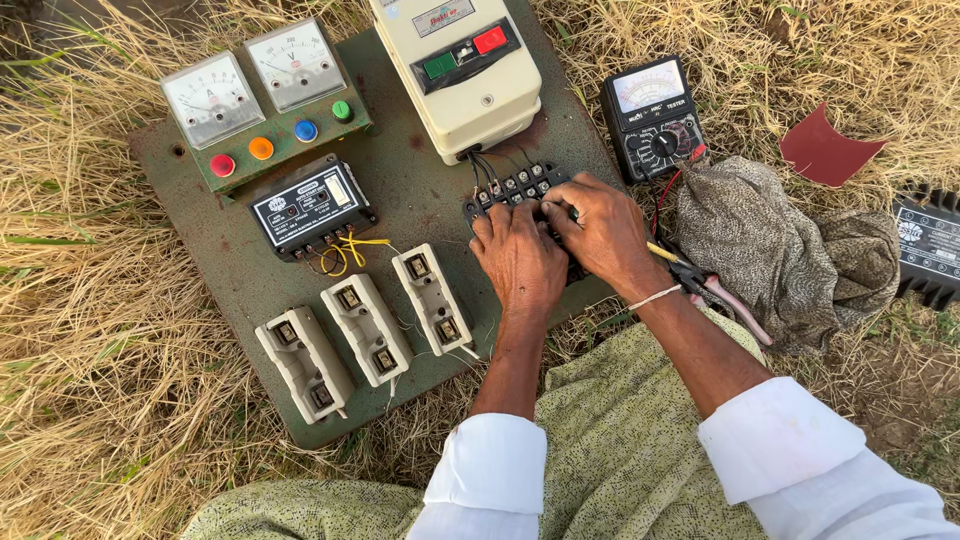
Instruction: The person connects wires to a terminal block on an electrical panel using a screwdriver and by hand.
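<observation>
A green metal panel (420,205) lies on dry grass. Both hands rest on a black terminal strip (512,188) near its right edge. My left hand (518,262) lies flat over the strip's lower part, fingers curled down onto it. My right hand (600,232) sits beside it, fingertips pinched at the strip; what they pinch is hidden. Black wires run from the strip up to a cream starter box (462,75) with green and red buttons.
On the panel: two white dial meters (250,85), coloured push buttons, a black relay box (310,208) with yellow wires, three cream fuse holders (368,328). On the grass at right: an analogue multimeter (652,118), pliers (715,290), grey cloth (780,250), red sandpaper (828,150).
</observation>
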